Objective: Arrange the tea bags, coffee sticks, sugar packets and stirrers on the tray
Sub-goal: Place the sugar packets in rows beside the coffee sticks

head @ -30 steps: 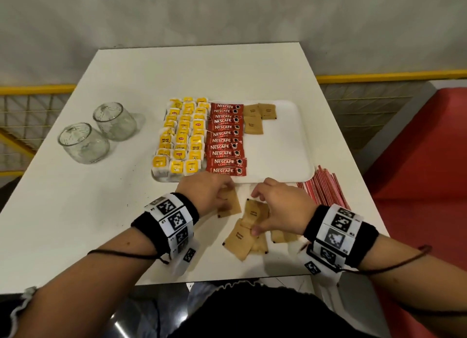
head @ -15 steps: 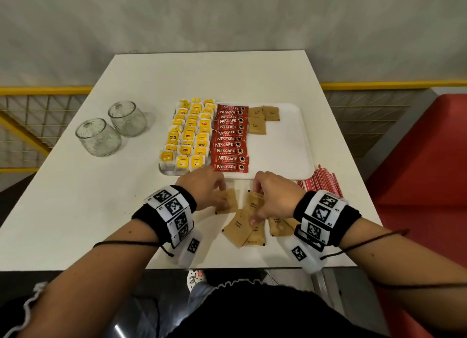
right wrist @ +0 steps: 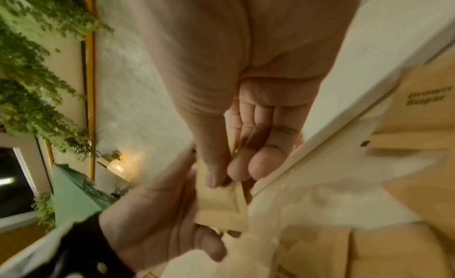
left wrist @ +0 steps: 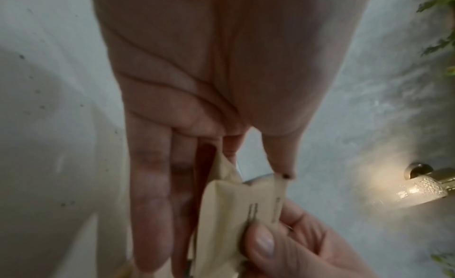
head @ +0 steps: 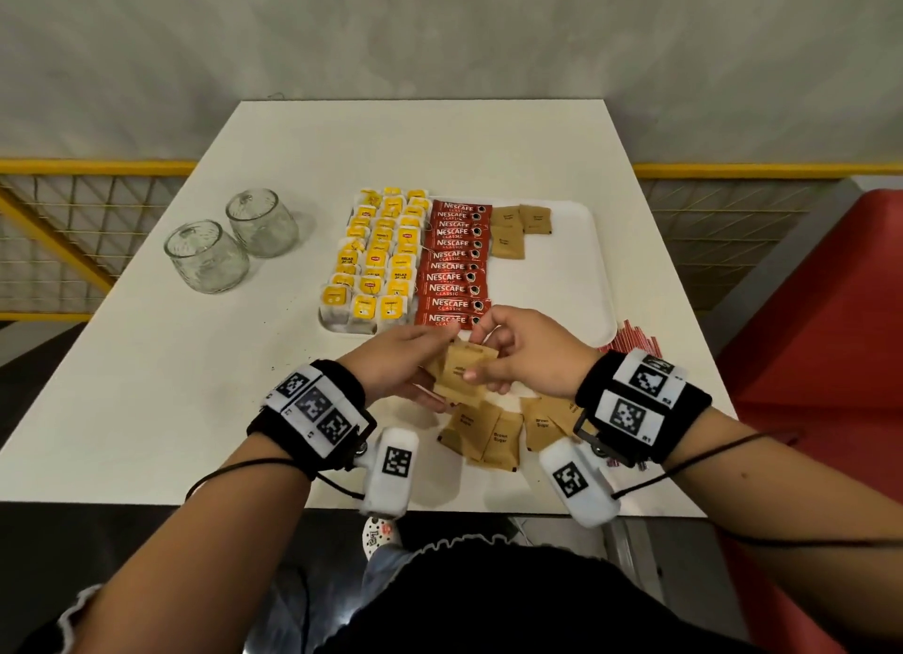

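Observation:
My left hand (head: 430, 360) and right hand (head: 481, 355) meet just in front of the white tray (head: 576, 272), above the table. Between them they hold brown sugar packets (head: 462, 372). The left hand (left wrist: 221, 184) supports the sugar packets (left wrist: 229, 214) between fingers and thumb. My right hand (right wrist: 221, 181) pinches the top sugar packet (right wrist: 219, 202) with thumb and fingertips. On the tray lie yellow tea bags (head: 381, 257), red coffee sticks (head: 454, 262) and three sugar packets (head: 518, 228). Several loose sugar packets (head: 493, 436) lie under my wrists. Red stirrers (head: 635, 340) lie to the right of the tray.
Two upturned glass cups (head: 205, 255) (head: 261, 223) stand left of the tray. The white table's front edge (head: 440, 507) runs just below my wrists. A red seat (head: 830, 311) is to the right, and a yellow railing (head: 73, 167) runs behind.
Both hands have risen from the loose packets on the table and come together, now holding sugar packets in the air in front of the tray.

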Demonstrator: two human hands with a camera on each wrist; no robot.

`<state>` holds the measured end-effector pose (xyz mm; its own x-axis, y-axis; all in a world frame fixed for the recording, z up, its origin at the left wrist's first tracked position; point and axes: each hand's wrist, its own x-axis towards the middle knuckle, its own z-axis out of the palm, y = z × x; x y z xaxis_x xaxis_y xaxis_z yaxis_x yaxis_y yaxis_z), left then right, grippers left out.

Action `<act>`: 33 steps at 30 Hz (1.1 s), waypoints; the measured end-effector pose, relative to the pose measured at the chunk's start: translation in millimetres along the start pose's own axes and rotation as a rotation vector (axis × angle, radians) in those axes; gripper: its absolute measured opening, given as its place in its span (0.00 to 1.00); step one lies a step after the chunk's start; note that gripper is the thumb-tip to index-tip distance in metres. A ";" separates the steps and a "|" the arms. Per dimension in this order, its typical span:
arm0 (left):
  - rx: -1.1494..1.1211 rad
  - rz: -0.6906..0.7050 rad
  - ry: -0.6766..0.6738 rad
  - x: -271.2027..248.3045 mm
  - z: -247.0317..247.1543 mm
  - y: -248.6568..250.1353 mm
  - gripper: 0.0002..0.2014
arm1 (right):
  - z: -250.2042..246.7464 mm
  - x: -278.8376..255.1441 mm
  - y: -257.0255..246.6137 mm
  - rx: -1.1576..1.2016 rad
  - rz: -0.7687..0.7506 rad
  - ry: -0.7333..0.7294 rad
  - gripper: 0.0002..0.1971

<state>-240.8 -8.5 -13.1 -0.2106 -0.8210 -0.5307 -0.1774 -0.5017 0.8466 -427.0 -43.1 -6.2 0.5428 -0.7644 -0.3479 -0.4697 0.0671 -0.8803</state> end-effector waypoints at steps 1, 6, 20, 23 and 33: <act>0.014 0.015 -0.037 -0.7 -0.1 0.8 0.19 | 2.7 1.2 1.7 0.003 -0.001 0.017 0.21; 0.082 0.035 -0.082 -1.2 -6.1 -3.1 0.19 | 12.7 4.3 6.6 0.006 0.010 0.078 0.22; 0.270 0.096 0.272 7.9 -23.6 -13.4 0.10 | 26.9 -1.0 13.2 -0.991 0.010 -0.067 0.39; 0.228 0.074 0.261 8.7 -24.0 -11.1 0.12 | 23.4 5.7 11.9 -0.924 0.061 -0.100 0.37; 0.111 0.049 0.169 10.1 -36.2 -8.4 0.14 | 22.4 18.3 6.2 -0.864 0.088 -0.131 0.27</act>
<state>-206.6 -22.5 -24.1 -0.0594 -0.8825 -0.4665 -0.2773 -0.4343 0.8570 -404.4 -42.3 -25.3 0.5306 -0.6960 -0.4838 -0.8475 -0.4275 -0.3146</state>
